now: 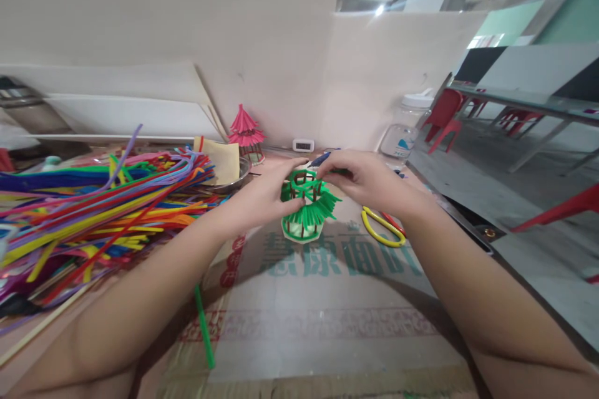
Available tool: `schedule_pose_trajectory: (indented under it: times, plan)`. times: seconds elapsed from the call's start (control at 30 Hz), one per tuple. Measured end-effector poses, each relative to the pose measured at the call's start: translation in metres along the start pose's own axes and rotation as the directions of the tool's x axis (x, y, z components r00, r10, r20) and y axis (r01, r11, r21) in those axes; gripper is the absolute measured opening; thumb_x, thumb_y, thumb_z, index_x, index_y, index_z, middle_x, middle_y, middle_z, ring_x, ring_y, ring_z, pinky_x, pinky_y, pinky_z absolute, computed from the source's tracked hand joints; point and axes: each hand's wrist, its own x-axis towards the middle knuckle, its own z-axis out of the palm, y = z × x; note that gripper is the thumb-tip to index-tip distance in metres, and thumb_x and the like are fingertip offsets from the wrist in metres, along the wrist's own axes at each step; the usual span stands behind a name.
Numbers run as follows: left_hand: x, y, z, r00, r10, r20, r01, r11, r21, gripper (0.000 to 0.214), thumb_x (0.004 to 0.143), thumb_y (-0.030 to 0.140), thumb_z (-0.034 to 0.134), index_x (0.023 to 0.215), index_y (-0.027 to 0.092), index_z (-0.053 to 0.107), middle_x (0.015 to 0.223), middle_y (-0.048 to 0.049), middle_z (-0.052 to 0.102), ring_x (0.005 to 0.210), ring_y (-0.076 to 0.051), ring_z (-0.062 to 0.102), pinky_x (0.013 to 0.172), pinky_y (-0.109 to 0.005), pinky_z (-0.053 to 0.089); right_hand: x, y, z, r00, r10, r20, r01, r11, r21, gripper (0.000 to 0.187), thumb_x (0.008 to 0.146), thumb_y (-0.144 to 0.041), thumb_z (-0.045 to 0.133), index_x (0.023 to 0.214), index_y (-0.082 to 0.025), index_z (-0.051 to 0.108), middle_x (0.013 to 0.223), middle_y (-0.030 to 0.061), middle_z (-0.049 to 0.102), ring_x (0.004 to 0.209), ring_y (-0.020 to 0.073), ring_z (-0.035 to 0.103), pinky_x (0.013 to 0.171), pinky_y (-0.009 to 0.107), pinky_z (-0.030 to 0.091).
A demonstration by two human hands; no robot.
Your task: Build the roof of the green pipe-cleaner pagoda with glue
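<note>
A small green pagoda model (309, 217) stands upright on the printed sheet, with dark posts and a fringed green roof skirt. My left hand (270, 194) grips it from the left, with the thumb across the front and fingers behind. At its upper right, my right hand (364, 176) is closed in a pinch close to the roof pieces. A bit of green shows by those fingertips, but I cannot make out what they hold. Yellow-handled scissors (384, 238) lie to the right, partly beneath my right forearm. One loose green strip (204, 327) rests at the front left.
Many coloured pipe cleaners (107, 212) are heaped at left, near a metal bowl (238, 176). Along the wall stand a pink pagoda model (246, 131), a small digital clock (303, 145) and a clear bottle (401, 131). The table edge (468, 224) runs down the right side.
</note>
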Motion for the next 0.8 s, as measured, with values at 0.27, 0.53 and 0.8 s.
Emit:
schedule_pose_trajectory:
  times: [0.27, 0.53, 0.8]
  plan:
    - [0.002, -0.032, -0.003, 0.999, 0.033, 0.019, -0.028, 0.981, -0.194, 0.075, 0.085, 0.024, 0.068, 0.152, 0.027, 0.034, 0.149, -0.0134, 0.052, 0.131, -0.026, 0.058, 0.103, -0.04, 0.053, 0.0, 0.0, 0.005, 0.999, -0.019, -0.032, 0.018, 1.0, -0.022, 0.016, 0.092, -0.013, 0.057, 0.099, -0.02, 0.071, 0.101, 0.0071, 0.073, 0.093, 0.021, 0.068, 0.081, 0.033, 0.052]
    - [0.0, -0.032, -0.021, 0.996, 0.091, -0.004, -0.091, 0.996, -0.024, 0.036, 0.095, 0.036, 0.059, 0.128, 0.023, 0.062, 0.147, -0.0126, 0.051, 0.138, -0.028, 0.049, 0.112, -0.046, 0.044, 0.001, 0.008, 0.018, 0.995, -0.08, -0.054, 0.078, 0.996, -0.032, 0.016, 0.092, -0.011, 0.057, 0.099, -0.02, 0.069, 0.1, 0.0054, 0.07, 0.093, 0.0189, 0.065, 0.081, 0.032, 0.05]
    - [0.001, -0.033, -0.023, 0.991, 0.113, -0.072, -0.109, 0.993, 0.051, 0.021, 0.095, 0.034, 0.059, 0.105, 0.021, 0.072, 0.136, -0.0111, 0.057, 0.128, -0.025, 0.056, 0.108, -0.043, 0.047, 0.002, 0.008, 0.021, 0.995, -0.071, -0.075, 0.07, 0.997, -0.014, 0.019, 0.092, -0.007, 0.054, 0.097, -0.021, 0.067, 0.098, 0.0053, 0.069, 0.093, 0.0193, 0.064, 0.081, 0.032, 0.048]
